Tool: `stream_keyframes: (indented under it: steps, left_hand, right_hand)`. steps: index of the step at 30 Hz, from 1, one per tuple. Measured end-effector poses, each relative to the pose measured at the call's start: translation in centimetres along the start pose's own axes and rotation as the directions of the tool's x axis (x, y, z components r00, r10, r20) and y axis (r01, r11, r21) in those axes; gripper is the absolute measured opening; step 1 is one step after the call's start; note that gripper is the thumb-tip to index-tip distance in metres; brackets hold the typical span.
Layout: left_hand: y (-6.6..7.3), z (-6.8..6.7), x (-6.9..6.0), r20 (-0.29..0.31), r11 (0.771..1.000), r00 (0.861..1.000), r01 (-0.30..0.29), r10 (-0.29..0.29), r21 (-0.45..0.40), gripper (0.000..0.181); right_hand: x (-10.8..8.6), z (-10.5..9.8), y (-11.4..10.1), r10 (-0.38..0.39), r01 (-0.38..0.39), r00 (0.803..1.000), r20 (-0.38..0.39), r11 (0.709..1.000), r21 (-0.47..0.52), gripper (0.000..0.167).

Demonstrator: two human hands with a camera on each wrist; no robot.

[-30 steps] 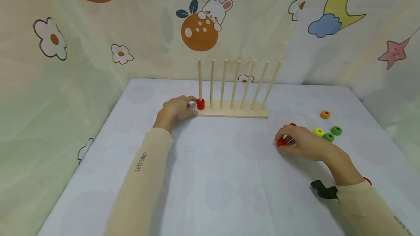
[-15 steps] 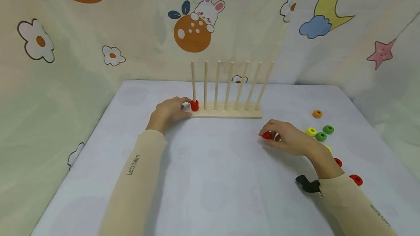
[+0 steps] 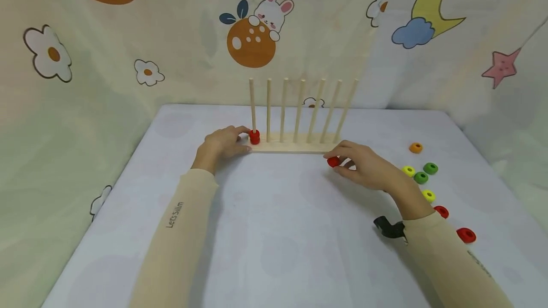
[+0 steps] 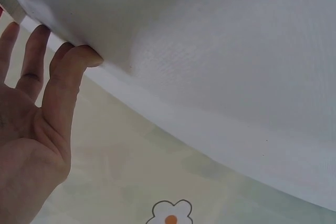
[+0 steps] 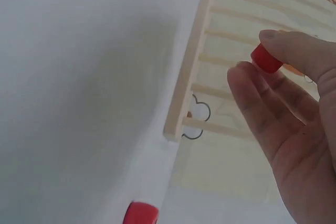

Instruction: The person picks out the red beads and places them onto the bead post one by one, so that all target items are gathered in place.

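A wooden peg rack point(image 3: 295, 147) with several upright pegs stands at the back of the table. Red beads point(image 3: 254, 137) sit stacked at the foot of its leftmost peg. At that end, my left hand point(image 3: 220, 145) holds the base, thumb at the front corner and index finger behind, close to the beads. In the left wrist view its fingertips reach the base's end, and the thumb's contact is hard to see. My right hand point(image 3: 364, 165) pinches a red bead point(image 5: 266, 59) between thumb and fingers, just in front of the rack's right end.
On the right side lie an orange bead point(image 3: 415, 148), green beads point(image 3: 430, 168), yellow beads point(image 3: 428, 196) and loose red beads point(image 3: 466, 235). A black device point(image 3: 389, 227) sits at the right wrist. A patterned cloth point(image 3: 192, 37) hangs behind the table.
My right hand has carried the red bead from the right of the table leftward and back toward the rack. My left hand stays at the rack's left end. The head view shifted slightly.
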State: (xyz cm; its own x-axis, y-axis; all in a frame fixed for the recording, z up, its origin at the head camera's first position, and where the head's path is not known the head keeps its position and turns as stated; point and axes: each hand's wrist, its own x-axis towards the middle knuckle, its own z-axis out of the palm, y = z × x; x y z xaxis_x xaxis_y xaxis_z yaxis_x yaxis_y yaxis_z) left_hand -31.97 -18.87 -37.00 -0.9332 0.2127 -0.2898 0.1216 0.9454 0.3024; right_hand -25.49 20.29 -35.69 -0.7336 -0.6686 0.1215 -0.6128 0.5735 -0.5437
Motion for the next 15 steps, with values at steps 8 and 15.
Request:
stream_keyframes:
  steps: [8, 15]
  left_hand:
    - [0.0, 0.0, 0.1, -0.009, 1.000, 1.000, 0.013, -0.013, 0.001, 0.064]
    - [0.0, 0.0, 0.0, -0.001, 1.000, 1.000, 0.009, -0.009, -0.009, 0.064]
  right_hand:
    - [2.1, -0.1, -0.5, -0.115, 0.116, 0.984, -0.138, 0.993, -0.001, 0.038]
    - [3.3, 0.0, -0.7, -0.160, 0.163, 0.976, -0.144, 0.987, 0.004, 0.036]
